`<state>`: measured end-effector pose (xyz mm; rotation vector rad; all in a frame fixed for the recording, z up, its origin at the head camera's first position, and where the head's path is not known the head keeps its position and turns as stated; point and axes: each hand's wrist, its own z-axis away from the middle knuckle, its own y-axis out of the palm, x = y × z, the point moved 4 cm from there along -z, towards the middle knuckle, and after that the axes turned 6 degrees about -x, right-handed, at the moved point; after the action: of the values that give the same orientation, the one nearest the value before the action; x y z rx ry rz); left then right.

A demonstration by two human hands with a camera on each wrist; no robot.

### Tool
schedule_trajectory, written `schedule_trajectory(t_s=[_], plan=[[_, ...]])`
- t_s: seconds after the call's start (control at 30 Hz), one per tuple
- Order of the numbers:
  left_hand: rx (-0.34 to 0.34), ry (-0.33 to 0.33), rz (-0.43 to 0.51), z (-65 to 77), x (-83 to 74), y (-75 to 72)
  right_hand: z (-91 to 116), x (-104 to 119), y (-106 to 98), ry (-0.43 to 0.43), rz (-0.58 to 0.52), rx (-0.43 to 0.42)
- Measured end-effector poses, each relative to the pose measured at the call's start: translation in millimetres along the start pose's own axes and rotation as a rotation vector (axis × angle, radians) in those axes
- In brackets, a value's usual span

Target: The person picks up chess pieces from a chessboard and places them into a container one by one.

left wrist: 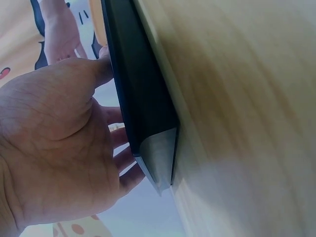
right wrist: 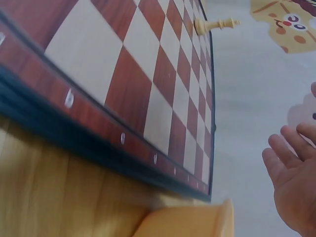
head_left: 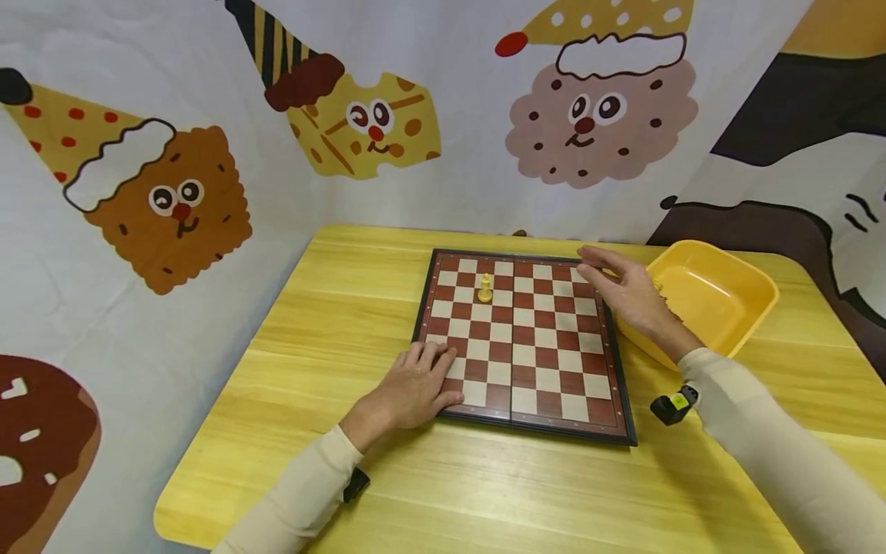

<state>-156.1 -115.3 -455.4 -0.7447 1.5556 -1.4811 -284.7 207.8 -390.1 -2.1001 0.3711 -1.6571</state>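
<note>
A chessboard (head_left: 524, 346) with brown and cream squares and a dark rim lies on the table. One pale yellow chess piece (head_left: 485, 288) stands upright on its far left part; the right wrist view shows the same chess piece (right wrist: 216, 24) from the side. My left hand (head_left: 414, 385) rests on the board's near left corner, fingers over the squares. In the left wrist view the left hand's palm (left wrist: 59, 133) faces the camera beside the board's dark side (left wrist: 143, 84). Above the far right edge hovers my right hand (head_left: 633, 296), fingers extended, nothing in them.
A yellow plastic tub (head_left: 720, 300) stands right of the board, with small yellow pieces (head_left: 657, 286) partly hidden behind the right hand. The light wooden table (head_left: 311, 308) meets a cloth backdrop (head_left: 471, 115) printed with cartoon biscuits and cheese.
</note>
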Motion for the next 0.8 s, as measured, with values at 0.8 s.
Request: schedule_trajectory(t_s=[0.8], plan=[[-0.01,0.032,-0.045,2.6,-6.7,-11.8,-27.6,8.7,89.3,-0.036,-0.105,0.125]])
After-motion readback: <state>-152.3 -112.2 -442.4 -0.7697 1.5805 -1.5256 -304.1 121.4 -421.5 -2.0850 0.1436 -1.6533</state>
